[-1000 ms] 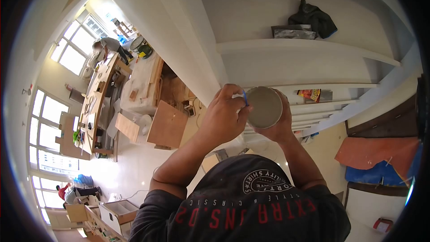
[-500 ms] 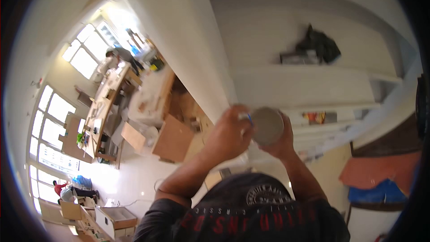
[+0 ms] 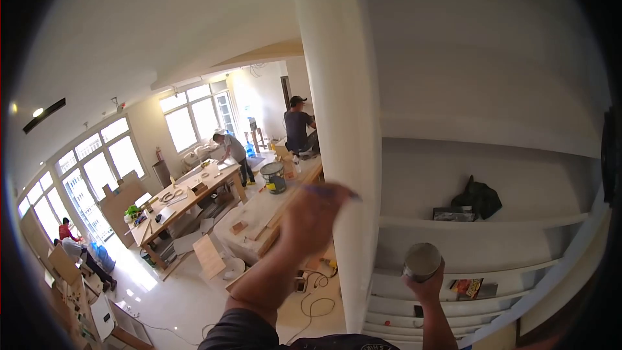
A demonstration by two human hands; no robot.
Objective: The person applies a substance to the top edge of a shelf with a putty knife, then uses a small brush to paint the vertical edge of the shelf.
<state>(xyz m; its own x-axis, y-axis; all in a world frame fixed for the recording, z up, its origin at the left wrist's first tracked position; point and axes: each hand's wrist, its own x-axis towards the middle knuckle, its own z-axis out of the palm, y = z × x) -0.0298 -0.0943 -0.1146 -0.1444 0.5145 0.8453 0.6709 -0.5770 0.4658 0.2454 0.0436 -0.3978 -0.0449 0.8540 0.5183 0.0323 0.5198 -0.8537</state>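
My left hand (image 3: 316,214) is raised beside the edge of the white pillar (image 3: 346,175), closed around a thin dark-blue tool (image 3: 334,190) that is blurred by motion, so its kind does not show. Lower and to the right, my right hand (image 3: 429,285) grips a round grey can-like container (image 3: 422,260). Its flat grey round face is turned toward me, and I cannot make out whether that is a lid or its contents. The container is held in front of the white shelves (image 3: 479,223). Between my two hands stands the pillar.
A dark bag (image 3: 478,198) and a small colourful packet (image 3: 465,287) lie on the shelves. To the left stand a workbench (image 3: 184,198) with tools and a large paint bucket (image 3: 273,178). One person (image 3: 299,126) crouches near the pillar; another person (image 3: 232,152) bends over the bench.
My view has tilted up and levelled. My hands, close together before, are now apart: the left is up by the pillar with the tool, the right lower with the container.
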